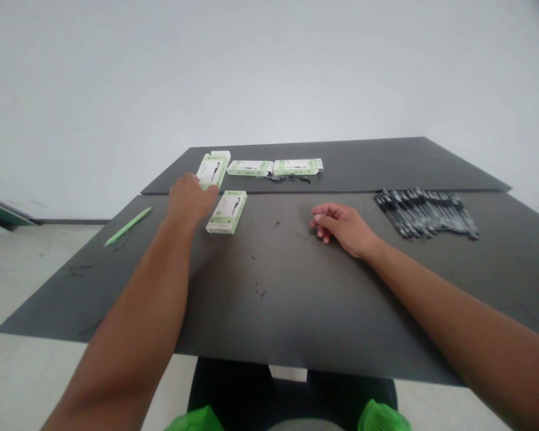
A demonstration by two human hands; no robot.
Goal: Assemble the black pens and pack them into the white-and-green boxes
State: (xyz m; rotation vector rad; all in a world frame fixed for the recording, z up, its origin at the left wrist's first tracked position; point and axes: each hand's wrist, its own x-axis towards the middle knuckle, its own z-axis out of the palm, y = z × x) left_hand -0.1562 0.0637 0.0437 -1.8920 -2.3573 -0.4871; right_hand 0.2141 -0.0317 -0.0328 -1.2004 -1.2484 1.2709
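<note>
My left hand point(189, 199) is closed on the near end of a white and light green pen box point(212, 166), whose far-end flap stands open. Part of that box is hidden behind my thumb and fingers. Just nearer lies a second pen box point(227, 212), flat on the table and apart from my hand. To the right, my right hand point(341, 227) rests on the dark table, its fingers loosely curled and slightly apart, with nothing visible in them. A row of black pens point(424, 212) lies to the right of this hand.
Two more pen boxes point(250, 168) point(297, 167) lie end to end at the back, with a few black pens point(290, 179) in front. A green pen point(128, 226) lies at the left. The table point(269, 311) has a seam across it, and a white wall point(269, 72) stands behind.
</note>
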